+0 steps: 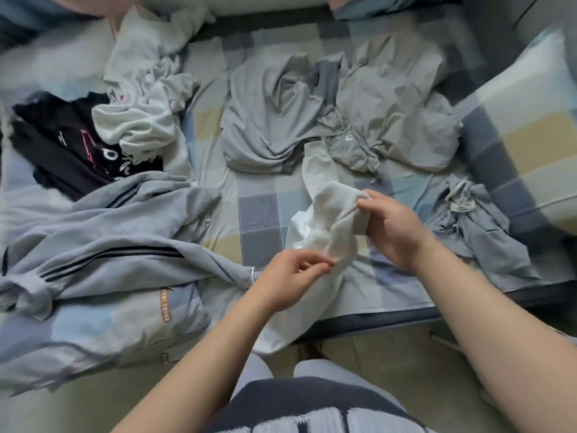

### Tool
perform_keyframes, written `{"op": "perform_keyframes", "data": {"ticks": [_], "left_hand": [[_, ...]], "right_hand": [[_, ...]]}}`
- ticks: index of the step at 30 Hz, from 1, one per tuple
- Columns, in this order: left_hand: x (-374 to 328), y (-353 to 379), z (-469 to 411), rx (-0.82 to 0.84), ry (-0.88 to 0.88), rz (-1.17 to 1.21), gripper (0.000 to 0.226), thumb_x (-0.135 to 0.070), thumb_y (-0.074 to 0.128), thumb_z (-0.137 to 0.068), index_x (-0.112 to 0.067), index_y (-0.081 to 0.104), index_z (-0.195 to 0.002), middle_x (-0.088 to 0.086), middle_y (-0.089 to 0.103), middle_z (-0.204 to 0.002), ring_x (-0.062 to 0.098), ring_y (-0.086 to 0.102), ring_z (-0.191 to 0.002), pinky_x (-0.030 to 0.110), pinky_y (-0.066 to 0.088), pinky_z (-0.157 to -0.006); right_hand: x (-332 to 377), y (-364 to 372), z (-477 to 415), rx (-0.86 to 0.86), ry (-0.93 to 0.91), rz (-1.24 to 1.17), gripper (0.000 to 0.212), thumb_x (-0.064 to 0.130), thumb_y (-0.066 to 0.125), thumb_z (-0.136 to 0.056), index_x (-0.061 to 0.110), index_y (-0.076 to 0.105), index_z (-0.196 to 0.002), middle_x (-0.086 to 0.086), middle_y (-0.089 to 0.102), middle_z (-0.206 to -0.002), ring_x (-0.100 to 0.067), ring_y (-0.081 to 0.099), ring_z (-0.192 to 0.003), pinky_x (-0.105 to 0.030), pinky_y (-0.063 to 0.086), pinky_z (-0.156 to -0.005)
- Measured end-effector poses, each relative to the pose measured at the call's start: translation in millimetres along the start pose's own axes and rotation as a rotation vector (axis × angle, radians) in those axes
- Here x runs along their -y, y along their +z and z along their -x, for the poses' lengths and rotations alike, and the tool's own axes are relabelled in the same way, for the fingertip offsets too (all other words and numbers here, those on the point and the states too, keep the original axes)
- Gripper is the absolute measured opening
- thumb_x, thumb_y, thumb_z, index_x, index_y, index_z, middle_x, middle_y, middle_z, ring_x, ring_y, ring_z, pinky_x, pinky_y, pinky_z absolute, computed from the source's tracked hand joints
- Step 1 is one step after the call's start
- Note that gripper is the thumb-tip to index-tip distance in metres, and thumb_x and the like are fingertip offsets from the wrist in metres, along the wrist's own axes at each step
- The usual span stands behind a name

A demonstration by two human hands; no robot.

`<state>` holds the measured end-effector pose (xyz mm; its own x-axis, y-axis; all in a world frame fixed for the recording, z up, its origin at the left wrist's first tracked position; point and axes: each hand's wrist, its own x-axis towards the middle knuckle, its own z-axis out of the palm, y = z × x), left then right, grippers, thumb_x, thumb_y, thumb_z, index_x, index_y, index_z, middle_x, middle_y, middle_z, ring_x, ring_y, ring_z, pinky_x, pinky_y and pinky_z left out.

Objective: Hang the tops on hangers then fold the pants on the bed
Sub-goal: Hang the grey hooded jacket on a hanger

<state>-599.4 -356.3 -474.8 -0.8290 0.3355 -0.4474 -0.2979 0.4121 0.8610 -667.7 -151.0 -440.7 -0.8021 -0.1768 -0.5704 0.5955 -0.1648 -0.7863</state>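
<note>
I hold a white garment [331,220] with a ribbed hem above the near edge of the bed [259,210]. My right hand [390,229] grips its bunched ribbed part from the right. My left hand [293,276] pinches the cloth's lower edge between thumb and fingers. The rest of the white cloth hangs down over the bed's edge toward my legs. No hanger is in view.
Crumpled clothes cover the checked sheet: a grey striped hoodie [109,245] at near left, a black printed top [71,148] and a white top [140,114] behind it, a grey top [271,120] in the middle, beige pants [393,110] and grey shorts [474,223] at right.
</note>
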Motion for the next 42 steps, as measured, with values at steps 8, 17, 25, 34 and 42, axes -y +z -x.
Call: {"op": "perform_keyframes", "data": {"ticks": [8,17,25,34,42], "left_hand": [[-86.9,-47.1,7.1,0.096,0.364,-0.300,0.078,-0.027,0.087,-0.078,-0.029,0.049,-0.145,-0.008,0.049,-0.147,0.013,0.044,-0.136,0.034,0.037,-0.110],[-114.3,-31.3,57.4,0.461,0.608,-0.334,0.027,-0.044,0.071,-0.083,-0.024,0.073,-0.101,-0.008,0.074,-0.093,0.016,0.069,-0.092,0.036,0.054,-0.081],[-59.3,0.4,97.6,0.548,0.667,-0.621,0.014,-0.033,0.057,-0.100,-0.028,0.056,-0.088,-0.007,0.064,-0.080,0.022,0.060,-0.078,0.037,0.047,-0.069],[-92.8,52.4,152.6,0.705,0.924,-0.403,0.032,-0.036,0.058,-0.099,-0.023,0.045,-0.073,-0.013,0.042,-0.056,0.003,0.036,-0.051,0.022,0.031,-0.048],[-115.9,138.7,283.8,1.149,1.007,-0.229,0.049,-0.060,0.048,-0.089,-0.017,0.040,-0.068,-0.014,0.033,-0.056,0.005,0.030,-0.052,0.024,0.025,-0.048]], "right_hand": [[48.2,31.5,145.0,-0.095,-0.253,-0.042,0.037,0.006,0.035,-0.103,-0.016,0.051,-0.128,-0.023,0.061,-0.115,-0.027,0.056,-0.106,-0.037,0.043,-0.094],[19.3,112.7,263.5,-0.477,-0.612,-0.386,0.025,0.014,0.044,-0.102,0.012,0.063,-0.086,-0.008,0.060,-0.091,-0.021,0.057,-0.095,-0.039,0.041,-0.098],[-54.1,162.1,348.0,-0.860,-0.738,-0.594,0.017,0.010,0.041,-0.104,0.008,0.056,-0.096,-0.016,0.055,-0.106,-0.029,0.049,-0.112,-0.052,0.033,-0.114],[-129.6,191.4,445.7,-1.320,-0.800,-0.603,0.022,0.011,0.043,-0.104,-0.001,0.061,-0.102,-0.014,0.064,-0.106,-0.026,0.060,-0.107,-0.041,0.042,-0.097],[-200.4,256.2,555.9,-1.747,-0.764,-0.610,0.027,0.034,0.069,-0.082,0.016,0.049,-0.075,-0.008,0.047,-0.094,-0.023,0.043,-0.090,-0.039,0.032,-0.080]]}}
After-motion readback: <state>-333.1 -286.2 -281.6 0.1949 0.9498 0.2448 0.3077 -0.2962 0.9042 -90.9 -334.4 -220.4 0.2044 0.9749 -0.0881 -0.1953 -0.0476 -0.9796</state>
